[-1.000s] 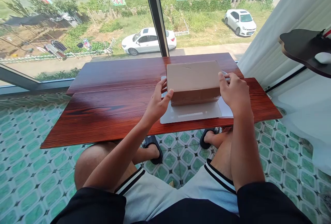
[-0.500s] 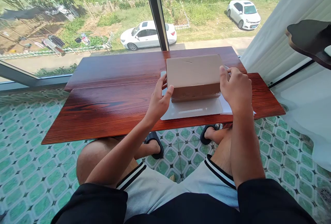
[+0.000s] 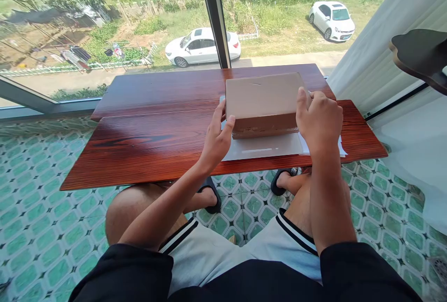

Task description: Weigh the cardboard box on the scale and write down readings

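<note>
Brown cardboard box [image 3: 263, 97], long and shaped like a brick, with a flat, plain top, on the right half of the desk, between two bare hands.

Far at the left, floor tiles [image 3: 42, 227] in shiny green and white. Next, a long desk [image 3: 150, 134] of dark red wood with black streaky lines. Under its near edge, a black open-heeled slipper [image 3: 213, 202] on a bare foot. Past the glass, a white car [image 3: 195, 48], partly behind a dark metal window post [image 3: 213, 13].

Then the left hand [image 3: 217, 139], thumb and fingers spread apart, at the left end of the box. Thumb at the near corner, fingers up along the side. Under and in front of the box, a flat, shiny, pale grey panel [image 3: 261, 148]. Just to the right, thin white papers [image 3: 342, 147], partly hidden by the right wrist.

Next, the right hand [image 3: 319, 118] at the right end of the box, thumb up by the edge, fingers bent in. Cannot tell if pinching anything.

Outside, another white car [image 3: 331, 20], on the grass. Last, a long white curtain [image 3: 377, 46] and a dark shelf [image 3: 419, 53] with a wavy edge, at the far right.
</note>
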A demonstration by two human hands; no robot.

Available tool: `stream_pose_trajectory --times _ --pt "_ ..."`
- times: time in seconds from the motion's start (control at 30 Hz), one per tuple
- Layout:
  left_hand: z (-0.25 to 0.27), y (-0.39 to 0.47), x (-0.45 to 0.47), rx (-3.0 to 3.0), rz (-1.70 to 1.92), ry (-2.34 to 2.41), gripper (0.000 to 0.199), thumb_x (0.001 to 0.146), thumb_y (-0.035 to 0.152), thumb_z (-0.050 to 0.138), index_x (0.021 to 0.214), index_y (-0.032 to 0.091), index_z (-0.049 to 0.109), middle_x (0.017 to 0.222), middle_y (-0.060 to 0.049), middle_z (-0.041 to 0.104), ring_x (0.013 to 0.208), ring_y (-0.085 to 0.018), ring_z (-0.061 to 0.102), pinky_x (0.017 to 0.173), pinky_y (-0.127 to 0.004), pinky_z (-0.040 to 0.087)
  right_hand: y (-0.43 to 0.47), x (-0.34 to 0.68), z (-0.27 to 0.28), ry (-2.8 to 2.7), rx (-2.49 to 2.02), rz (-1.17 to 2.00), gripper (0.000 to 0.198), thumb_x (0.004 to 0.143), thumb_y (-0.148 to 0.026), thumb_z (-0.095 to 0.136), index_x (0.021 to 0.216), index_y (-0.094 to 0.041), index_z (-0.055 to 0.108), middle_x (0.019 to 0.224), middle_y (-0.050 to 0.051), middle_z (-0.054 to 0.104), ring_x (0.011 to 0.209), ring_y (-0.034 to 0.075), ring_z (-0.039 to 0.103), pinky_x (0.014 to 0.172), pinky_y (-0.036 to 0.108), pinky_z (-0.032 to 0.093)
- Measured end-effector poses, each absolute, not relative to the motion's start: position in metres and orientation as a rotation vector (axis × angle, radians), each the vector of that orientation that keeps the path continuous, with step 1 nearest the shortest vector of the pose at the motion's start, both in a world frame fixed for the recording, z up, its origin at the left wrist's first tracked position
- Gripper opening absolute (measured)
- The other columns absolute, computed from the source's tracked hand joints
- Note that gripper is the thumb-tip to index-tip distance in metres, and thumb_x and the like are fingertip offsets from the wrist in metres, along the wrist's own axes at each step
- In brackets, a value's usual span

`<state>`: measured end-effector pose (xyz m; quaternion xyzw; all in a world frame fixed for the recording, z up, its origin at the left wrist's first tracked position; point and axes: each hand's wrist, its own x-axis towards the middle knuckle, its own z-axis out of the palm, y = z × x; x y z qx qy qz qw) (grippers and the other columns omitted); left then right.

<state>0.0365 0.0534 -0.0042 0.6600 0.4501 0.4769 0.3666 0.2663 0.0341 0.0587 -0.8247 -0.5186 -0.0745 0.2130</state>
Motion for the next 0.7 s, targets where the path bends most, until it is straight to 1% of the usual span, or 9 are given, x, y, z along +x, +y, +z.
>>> stream_pose_trajectory --times 0.07,0.17,0.23,0.37,0.47,0.57,0.7 --pt "-0.002 0.053 0.035 1.716 1.250 1.157 0.059 0.103 0.049 0.051 0.152 0.019 0.043 0.158 -0.015 0.047 0.143 -0.027 0.046 0.114 -0.040 0.041 0.033 0.264 0.060 -1.425 -2.285 -0.209 0.061 0.105 -0.054 0.029 0.111 -0.008 0.069 0.089 0.021 0.072 0.088 0.037 0.071 0.084 0.052 0.052" --pt "0.003 0.053 0.033 1.759 1.307 1.141 0.057 0.102 0.050 0.052 0.149 0.019 0.047 0.156 -0.014 0.050 0.144 -0.026 0.045 0.119 -0.040 0.035 0.032 0.262 0.060 -1.408 -2.236 -0.192 0.060 0.104 -0.052 0.028 0.112 -0.008 0.069 0.089 0.021 0.072 0.087 0.036 0.070 0.084 0.053 0.052" --pt "0.007 0.052 0.031 1.774 1.328 1.133 0.056 0.103 0.050 0.052 0.149 0.019 0.048 0.156 -0.014 0.050 0.144 -0.025 0.045 0.121 -0.040 0.032 0.031 0.260 0.060 -1.407 -2.183 -0.174 0.063 0.104 -0.054 0.026 0.112 -0.007 0.069 0.090 0.022 0.071 0.087 0.037 0.070 0.084 0.054 0.051" --pt "0.012 0.049 0.024 1.779 1.318 1.169 0.053 0.103 0.049 0.050 0.149 0.022 0.049 0.156 -0.012 0.050 0.145 -0.026 0.045 0.120 -0.040 0.032 0.031 0.255 0.061 -1.407 -2.114 -0.141 0.072 0.101 -0.063 0.022 0.110 -0.008 0.068 0.090 0.024 0.070 0.090 0.039 0.069 0.085 0.059 0.050" --pt "0.015 0.048 0.017 1.782 1.338 1.200 0.051 0.103 0.045 0.049 0.149 0.022 0.050 0.156 -0.011 0.051 0.145 -0.026 0.045 0.120 -0.041 0.033 0.031 0.248 0.062 -1.414 -2.096 -0.137 0.076 0.099 -0.069 0.020 0.107 -0.010 0.067 0.085 0.023 0.069 0.089 0.040 0.069 0.085 0.060 0.050" --pt "0.019 0.049 0.009 1.785 1.366 1.232 0.050 0.102 0.038 0.049 0.149 0.019 0.050 0.155 -0.012 0.052 0.145 -0.027 0.043 0.120 -0.042 0.033 0.031 0.241 0.064 -1.452 -2.063 -0.137 0.077 0.098 -0.071 0.019 0.102 -0.012 0.067 0.081 0.021 0.068 0.085 0.038 0.068 0.083 0.058 0.049" --pt "0.026 0.053 -0.006 1.792 1.377 1.277 0.050 0.101 0.034 0.048 0.149 0.019 0.051 0.156 -0.010 0.052 0.147 -0.027 0.042 0.120 -0.040 0.034 0.032 0.230 0.067 -1.527 -2.041 -0.091 0.073 0.099 -0.070 0.017 0.093 -0.016 0.065 0.080 0.019 0.067 0.080 0.035 0.067 0.079 0.051 0.048"
